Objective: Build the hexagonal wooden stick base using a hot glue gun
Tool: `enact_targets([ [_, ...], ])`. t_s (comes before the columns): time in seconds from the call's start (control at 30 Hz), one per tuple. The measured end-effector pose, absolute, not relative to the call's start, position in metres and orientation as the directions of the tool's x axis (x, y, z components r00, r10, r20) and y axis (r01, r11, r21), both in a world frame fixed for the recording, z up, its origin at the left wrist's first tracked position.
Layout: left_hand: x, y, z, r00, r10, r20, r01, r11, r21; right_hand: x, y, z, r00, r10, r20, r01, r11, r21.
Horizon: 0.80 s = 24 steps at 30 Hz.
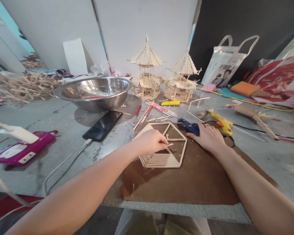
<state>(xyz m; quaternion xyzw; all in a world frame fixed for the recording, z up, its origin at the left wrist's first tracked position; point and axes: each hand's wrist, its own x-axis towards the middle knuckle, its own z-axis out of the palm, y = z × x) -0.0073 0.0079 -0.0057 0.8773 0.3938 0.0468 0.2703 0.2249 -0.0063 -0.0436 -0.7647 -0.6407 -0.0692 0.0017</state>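
My left hand (152, 142) is closed in a pinch on a short wooden stick piece (171, 144), above a hexagonal stick frame (183, 151). Rows of sticks fill the frame's front and left sections; its right sections show the brown board through. My left hand covers part of its middle. To the right of the frame, my right hand (208, 135) is closed over the handle of a dark blue hand cutter (189, 126), whose head points left. A yellow glue gun (221, 122) lies just beyond that hand.
Beneath the frame is a brown board (198, 182). Two stick pagodas (147, 83) stand behind it, with loose sticks and a yellow knife (171, 103) in front. A steel bowl (93, 94), phone (103, 126) with cable and purple power strip (36, 148) occupy the left; a bag (220, 65) stands back right.
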Motion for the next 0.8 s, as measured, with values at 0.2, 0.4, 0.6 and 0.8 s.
enact_targets([
  [0.2, -0.009, 0.008, -0.005, 0.736, 0.646, -0.202, 0.642, -0.574, 0.508, 0.226, -0.004, -0.05, 0.109, 0.986, 0.124, 0.99, -0.119, 0.075],
  [0.4, -0.009, 0.009, -0.003, 0.747, 0.618, -0.247, 0.642, -0.574, 0.508, 0.223, -0.008, -0.044, -0.052, 0.954, 0.295, 0.998, 0.059, -0.012],
  [0.6, -0.009, 0.009, -0.001, 0.746, 0.618, -0.248, 0.646, -0.582, 0.493, 0.197, -0.028, -0.032, -0.413, 0.822, 0.392, 0.84, 0.51, -0.185],
  [0.8, -0.009, 0.011, -0.001, 0.773, 0.582, -0.252, 0.616, -0.593, 0.518, 0.179, -0.041, -0.028, -0.589, 0.755, 0.289, 0.692, 0.655, -0.302],
])
